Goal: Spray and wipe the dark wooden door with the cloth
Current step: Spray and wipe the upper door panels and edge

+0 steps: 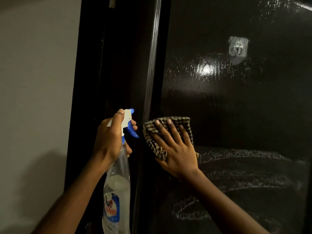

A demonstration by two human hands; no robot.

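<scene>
The dark wooden door fills the right half of the view, glossy and streaked with wet spray marks. My right hand lies flat, fingers spread, pressing a black-and-tan checked cloth against the door near its left edge. My left hand grips the neck of a clear spray bottle with a white and blue trigger head, held upright just left of the cloth, in front of the door frame.
A black door frame runs down the middle, with a grey wall to its left. A small clear adhesive hook is stuck on the door above and right of the cloth.
</scene>
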